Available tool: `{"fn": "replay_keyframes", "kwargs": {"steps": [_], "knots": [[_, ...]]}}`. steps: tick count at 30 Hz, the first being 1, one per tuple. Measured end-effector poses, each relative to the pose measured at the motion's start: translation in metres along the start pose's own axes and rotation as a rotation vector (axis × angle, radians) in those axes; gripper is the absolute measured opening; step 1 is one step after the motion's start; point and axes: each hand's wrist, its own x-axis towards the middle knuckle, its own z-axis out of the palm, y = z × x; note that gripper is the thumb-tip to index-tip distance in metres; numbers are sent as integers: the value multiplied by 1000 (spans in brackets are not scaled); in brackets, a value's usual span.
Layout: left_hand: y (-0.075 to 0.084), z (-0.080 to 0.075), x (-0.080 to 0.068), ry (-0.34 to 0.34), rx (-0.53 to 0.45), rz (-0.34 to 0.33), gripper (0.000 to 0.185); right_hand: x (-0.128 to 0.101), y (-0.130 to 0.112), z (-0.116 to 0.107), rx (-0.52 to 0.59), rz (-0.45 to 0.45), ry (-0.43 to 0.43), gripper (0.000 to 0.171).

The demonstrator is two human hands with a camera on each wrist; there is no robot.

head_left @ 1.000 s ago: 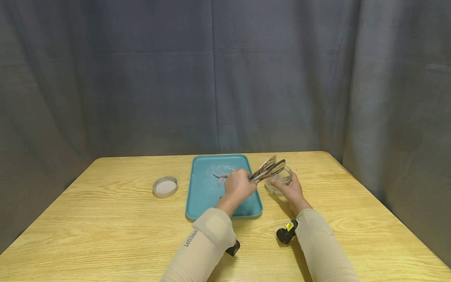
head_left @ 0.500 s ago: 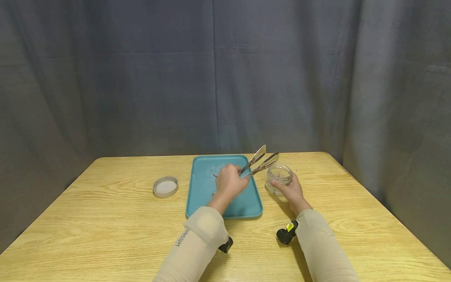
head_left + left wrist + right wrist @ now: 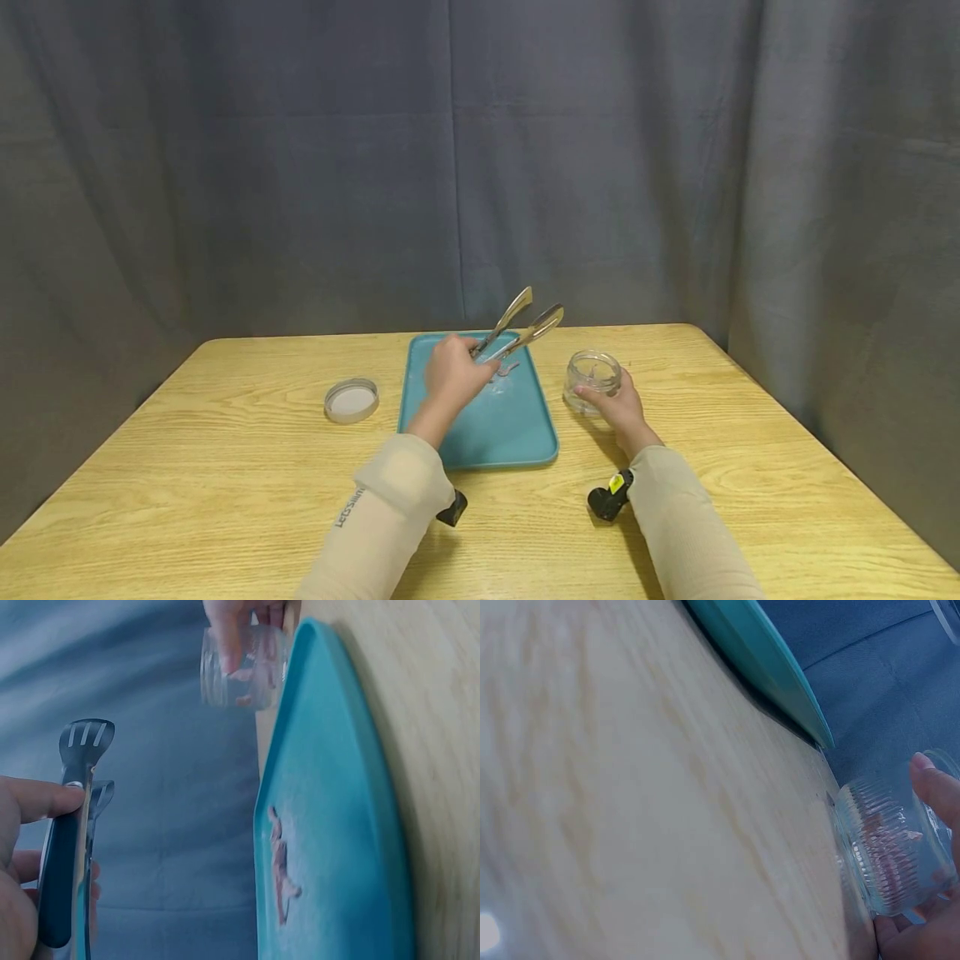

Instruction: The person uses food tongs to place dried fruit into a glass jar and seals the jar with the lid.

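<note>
My left hand (image 3: 453,375) holds metal tongs (image 3: 60,877) above the blue tray. Their slotted heads stand apart, pointing up and away to the right, with nothing between them. Beneath, several thin pinkish strips (image 3: 279,862) lie on the tray (image 3: 495,433) toward its far end; the hand and tongs partly cover that area in the head view. To the right of the tray, my right hand (image 3: 618,408) grips a clear glass jar (image 3: 885,847) from the side, thumb near the rim. The jar stands upright and uncovered on the table, with small pinkish pieces showing inside.
A round pale lid (image 3: 351,400) lies on the wooden table (image 3: 247,483), left of the tray. Dark grey curtains (image 3: 337,183) hang behind the table and on both sides. A small black device (image 3: 609,498) sits at each wrist.
My left hand has carried the tongs left, from over the jar to over the tray, and their heads have spread apart. The right hand and jar have stayed in place.
</note>
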Motion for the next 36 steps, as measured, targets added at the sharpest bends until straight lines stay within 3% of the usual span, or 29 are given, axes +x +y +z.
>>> {"fn": "replay_keyframes", "kwargs": {"steps": [8, 16, 26, 36], "knots": [[-13, -22, -2, -21, 50, -47, 30, -1, 0, -1, 2, 1, -8, 83], [-35, -34, -3, -32, 101, -102, 37, 0, 1, -1, 3, -5, -8, 83], [-55, -40, -9, -49, 138, -113, 33, 0, 0, -1, -1, -4, -9, 83], [-70, -36, -15, -136, 193, -162, 41, 0, 0, -2, -8, 7, -13, 84]]}}
